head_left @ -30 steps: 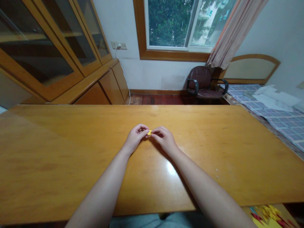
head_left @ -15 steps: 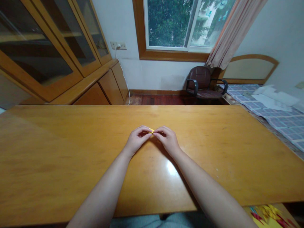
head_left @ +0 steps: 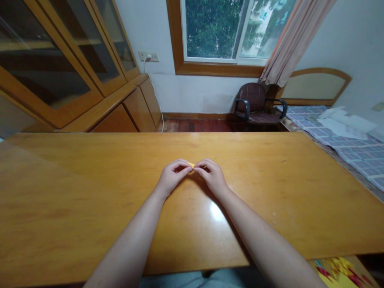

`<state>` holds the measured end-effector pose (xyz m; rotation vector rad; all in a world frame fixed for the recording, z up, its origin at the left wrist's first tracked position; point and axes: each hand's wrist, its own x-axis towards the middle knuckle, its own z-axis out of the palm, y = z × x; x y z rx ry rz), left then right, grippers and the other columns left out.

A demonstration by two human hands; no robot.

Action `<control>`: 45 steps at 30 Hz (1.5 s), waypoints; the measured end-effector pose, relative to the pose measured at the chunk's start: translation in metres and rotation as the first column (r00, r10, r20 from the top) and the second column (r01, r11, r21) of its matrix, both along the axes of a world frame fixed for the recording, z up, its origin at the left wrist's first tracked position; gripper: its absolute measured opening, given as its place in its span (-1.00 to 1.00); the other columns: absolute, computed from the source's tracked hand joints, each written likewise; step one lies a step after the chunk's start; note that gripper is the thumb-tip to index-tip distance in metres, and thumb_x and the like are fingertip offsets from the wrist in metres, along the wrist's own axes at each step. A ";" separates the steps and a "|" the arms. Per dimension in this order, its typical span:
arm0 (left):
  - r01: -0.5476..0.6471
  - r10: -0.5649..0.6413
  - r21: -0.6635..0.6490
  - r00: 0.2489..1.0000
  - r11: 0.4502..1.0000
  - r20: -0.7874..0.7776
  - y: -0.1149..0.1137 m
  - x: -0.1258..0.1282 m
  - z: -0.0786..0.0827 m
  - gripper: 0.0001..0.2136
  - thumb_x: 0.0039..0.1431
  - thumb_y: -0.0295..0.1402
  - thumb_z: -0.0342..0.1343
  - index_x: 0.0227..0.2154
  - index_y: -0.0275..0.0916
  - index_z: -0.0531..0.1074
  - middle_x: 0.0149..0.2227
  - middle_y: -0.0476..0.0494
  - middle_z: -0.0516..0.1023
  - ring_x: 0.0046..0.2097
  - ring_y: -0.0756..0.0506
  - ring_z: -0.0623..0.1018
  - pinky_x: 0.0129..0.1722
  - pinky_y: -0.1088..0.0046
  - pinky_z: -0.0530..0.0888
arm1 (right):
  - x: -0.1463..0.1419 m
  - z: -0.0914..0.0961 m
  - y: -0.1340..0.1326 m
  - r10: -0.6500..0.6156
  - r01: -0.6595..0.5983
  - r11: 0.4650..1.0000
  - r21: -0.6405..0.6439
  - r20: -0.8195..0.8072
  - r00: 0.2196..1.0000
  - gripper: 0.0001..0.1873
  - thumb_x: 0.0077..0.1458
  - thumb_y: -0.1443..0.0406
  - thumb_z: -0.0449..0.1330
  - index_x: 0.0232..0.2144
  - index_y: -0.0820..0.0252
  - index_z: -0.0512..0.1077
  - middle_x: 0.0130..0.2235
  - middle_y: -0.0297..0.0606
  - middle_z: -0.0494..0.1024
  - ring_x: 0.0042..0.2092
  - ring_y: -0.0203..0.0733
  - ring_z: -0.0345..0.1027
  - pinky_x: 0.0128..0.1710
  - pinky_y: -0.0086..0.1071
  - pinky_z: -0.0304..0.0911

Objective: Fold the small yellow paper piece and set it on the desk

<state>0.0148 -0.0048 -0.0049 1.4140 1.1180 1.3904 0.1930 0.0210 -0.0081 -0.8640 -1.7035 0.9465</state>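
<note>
A small, thin yellow piece [head_left: 191,164] is pinched between my fingertips above the middle of the table [head_left: 90,192]. It may be folded paper, but most of it is hidden by the fingers. My left hand [head_left: 171,178] grips it from the left, thumb against forefinger. From the right, my right hand [head_left: 212,176] closes on it in the same kind of pinch. The tips of both hands nearly meet.
Yellow and red pieces [head_left: 342,267] lie on a lower surface at the bottom right, past the table's near edge. Beyond the table are an office chair [head_left: 253,100], a bed with a checked cover [head_left: 339,140], and a glass-fronted cabinet [head_left: 111,90] on the left.
Both hands stay almost in place. The visible bit of the yellow piece has shifted very slightly between the fingertips.
</note>
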 end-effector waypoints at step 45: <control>-0.066 0.069 0.047 0.996 0.997 -0.058 0.002 0.001 -0.004 -0.86 0.03 -0.30 0.31 -0.36 -0.23 0.55 -0.27 -0.14 0.60 -0.18 -0.10 0.58 -0.08 0.32 0.50 | -0.005 -0.007 0.000 0.012 -0.045 0.974 -0.221 -0.148 0.989 -0.84 0.10 0.20 0.26 -0.31 0.16 0.52 -0.31 -0.29 0.56 -0.30 -0.24 0.44 -0.27 -0.40 0.35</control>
